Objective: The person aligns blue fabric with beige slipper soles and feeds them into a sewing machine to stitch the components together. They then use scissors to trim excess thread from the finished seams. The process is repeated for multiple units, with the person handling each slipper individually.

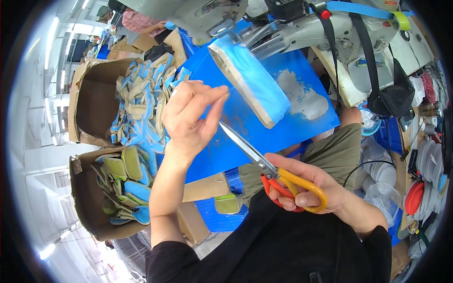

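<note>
My left hand [191,115] is raised over the blue work surface [226,122], thumb and fingertips pinched together. Whatever is between them is too fine to make out. A light-blue piece with a beige border [250,82], slightly blurred, lies under the sewing machine head [207,16], just right of those fingertips. In my right hand [325,184] is a pair of scissors [250,153] with orange and red handles, the fingers around the loops. Its blades look closed, and they point up and left to just below my left hand.
On the left, one cardboard box [94,106] stands beside a heap of blue and beige strips [144,96]. A nearer box [87,203] holds green and blue padded pieces [137,165]. Black straps [370,61] hang at the right, beside shelves with white spools [427,160]. A person [139,21] sits far left.
</note>
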Motion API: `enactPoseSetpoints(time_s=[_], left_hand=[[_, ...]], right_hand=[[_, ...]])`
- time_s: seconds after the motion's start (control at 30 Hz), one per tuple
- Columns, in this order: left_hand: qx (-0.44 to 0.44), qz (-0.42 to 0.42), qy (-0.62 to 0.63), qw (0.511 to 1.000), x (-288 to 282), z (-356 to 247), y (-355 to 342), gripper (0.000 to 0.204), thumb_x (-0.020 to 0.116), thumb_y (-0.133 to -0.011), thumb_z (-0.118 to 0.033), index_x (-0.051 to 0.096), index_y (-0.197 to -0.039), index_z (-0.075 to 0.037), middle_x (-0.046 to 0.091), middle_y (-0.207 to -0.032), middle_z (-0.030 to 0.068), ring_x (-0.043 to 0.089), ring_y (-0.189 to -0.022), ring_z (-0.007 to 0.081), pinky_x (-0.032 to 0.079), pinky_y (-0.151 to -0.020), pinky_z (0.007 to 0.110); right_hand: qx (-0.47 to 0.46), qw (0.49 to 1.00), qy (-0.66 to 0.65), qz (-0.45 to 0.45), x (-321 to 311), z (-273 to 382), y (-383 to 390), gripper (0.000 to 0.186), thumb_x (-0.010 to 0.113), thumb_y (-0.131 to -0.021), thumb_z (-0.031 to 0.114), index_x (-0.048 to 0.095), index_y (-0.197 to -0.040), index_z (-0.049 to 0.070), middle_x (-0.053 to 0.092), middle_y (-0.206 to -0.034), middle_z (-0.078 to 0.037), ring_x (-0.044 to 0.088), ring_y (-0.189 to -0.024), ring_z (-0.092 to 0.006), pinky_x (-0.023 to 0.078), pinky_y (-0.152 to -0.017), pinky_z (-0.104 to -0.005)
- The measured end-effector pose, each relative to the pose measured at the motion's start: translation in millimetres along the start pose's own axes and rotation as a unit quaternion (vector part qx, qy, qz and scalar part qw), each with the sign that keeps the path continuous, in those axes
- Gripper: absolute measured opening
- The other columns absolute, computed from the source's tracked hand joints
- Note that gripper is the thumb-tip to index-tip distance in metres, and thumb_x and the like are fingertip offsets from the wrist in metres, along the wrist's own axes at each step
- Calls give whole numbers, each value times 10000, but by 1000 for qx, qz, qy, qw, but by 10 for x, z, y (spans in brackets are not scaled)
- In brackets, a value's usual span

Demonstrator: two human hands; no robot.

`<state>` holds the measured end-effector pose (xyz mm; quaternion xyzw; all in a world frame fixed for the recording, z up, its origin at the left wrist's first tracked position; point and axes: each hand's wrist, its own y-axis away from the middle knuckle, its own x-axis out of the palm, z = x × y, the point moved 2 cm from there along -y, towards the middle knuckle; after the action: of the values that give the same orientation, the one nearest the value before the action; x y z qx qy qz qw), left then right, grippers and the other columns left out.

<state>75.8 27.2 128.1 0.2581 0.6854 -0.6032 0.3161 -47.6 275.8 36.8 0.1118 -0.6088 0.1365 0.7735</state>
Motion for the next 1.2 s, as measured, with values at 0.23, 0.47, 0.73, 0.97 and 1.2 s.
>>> enactPoseSetpoints(time_s=[0.23,0.47,0.73,0.97,1.2], left_hand=[[-40,5,-4,999,-27,-24,31,230,840,-756,70,793,-948,-47,692,-832,91,683,-764,213,553,-691,317],[-6,-20,19,1000,18,-9,0,282,842,-703,69,785,-953,-47,645,-777,70,641,-697,216,503,-598,318],[-69,-34,74,994,27,35,40,279,828,-711,87,783,-958,-34,663,-799,72,643,-702,211,501,-607,305],[-145,-71,71,984,264,305,-37,238,830,-741,51,791,-952,-50,668,-847,71,654,-745,230,521,-652,319],[-195,-154,83,965,602,433,-227,195,816,-749,19,782,-922,-63,683,-944,79,647,-920,272,540,-784,415]], right_hand=[[-107,984,143,-4,-35,6,-296,950,587,-986,674,287,-1639,52,537,-982,-20,477,-734,-71,370,-638,-215],[-105,980,164,-30,38,205,-563,852,508,-1035,656,356,-1615,50,508,-860,7,439,-646,-55,345,-573,-217],[-50,966,246,-64,66,363,-529,599,638,-1068,346,469,-1561,51,476,-732,66,433,-633,-18,353,-569,-201],[39,667,705,-236,-394,371,-149,652,871,-860,229,554,-1396,33,661,-808,-121,709,-742,-262,548,-704,-351],[24,428,854,-295,-1275,531,-289,551,824,-837,167,555,-1292,11,674,-1146,-235,683,-1021,-411,567,-871,-462]])
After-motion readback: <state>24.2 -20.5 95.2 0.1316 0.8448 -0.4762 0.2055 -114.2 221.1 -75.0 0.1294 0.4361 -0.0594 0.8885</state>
